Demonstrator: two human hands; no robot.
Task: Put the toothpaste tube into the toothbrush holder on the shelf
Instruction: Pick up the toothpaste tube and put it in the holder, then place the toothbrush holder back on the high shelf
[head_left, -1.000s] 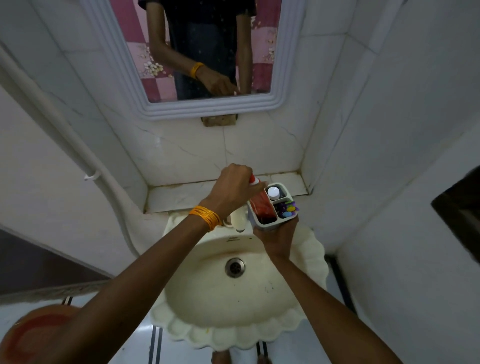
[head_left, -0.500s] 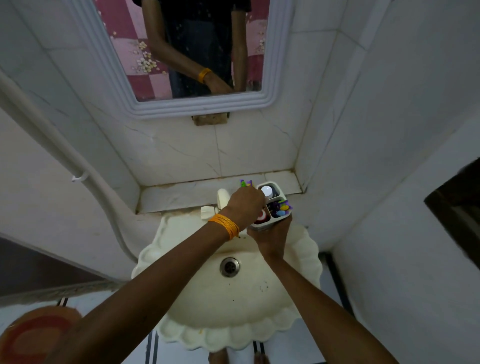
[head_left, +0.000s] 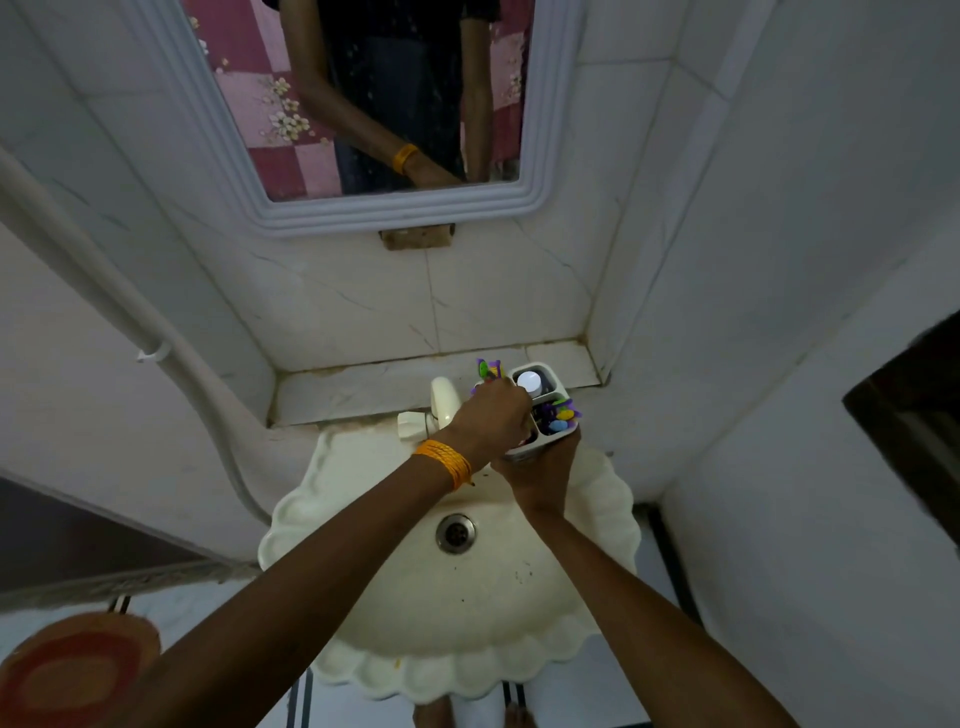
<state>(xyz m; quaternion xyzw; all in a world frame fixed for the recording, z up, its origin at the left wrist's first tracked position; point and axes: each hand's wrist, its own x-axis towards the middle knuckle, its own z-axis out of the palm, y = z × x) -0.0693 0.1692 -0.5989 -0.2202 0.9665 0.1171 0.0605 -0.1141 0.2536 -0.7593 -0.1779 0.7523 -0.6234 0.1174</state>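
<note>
A white toothbrush holder (head_left: 565, 430) with several compartments is held over the back of the sink, just in front of the shelf (head_left: 363, 389). My right hand (head_left: 540, 475) grips it from below. My left hand (head_left: 493, 415), with orange bangles on the wrist, is closed over its left compartment. The red toothpaste tube (head_left: 523, 442) stands in that compartment under my fist, and only a sliver of red shows. The other compartments hold a white-capped bottle (head_left: 529, 382) and coloured toothbrushes (head_left: 558, 415). A green and purple toothbrush head (head_left: 488, 370) sticks up behind my left hand.
A cream tap (head_left: 441, 402) stands left of the holder at the back of the scalloped sink (head_left: 467, 613). A white-framed mirror (head_left: 395, 213) hangs above. A pipe (head_left: 104, 291) runs down the left wall. The right wall stands close beside the holder.
My left hand has sunk down onto the holder, and the red tube has gone from plainly seen to almost hidden. The holder has moved a little back towards the shelf.
</note>
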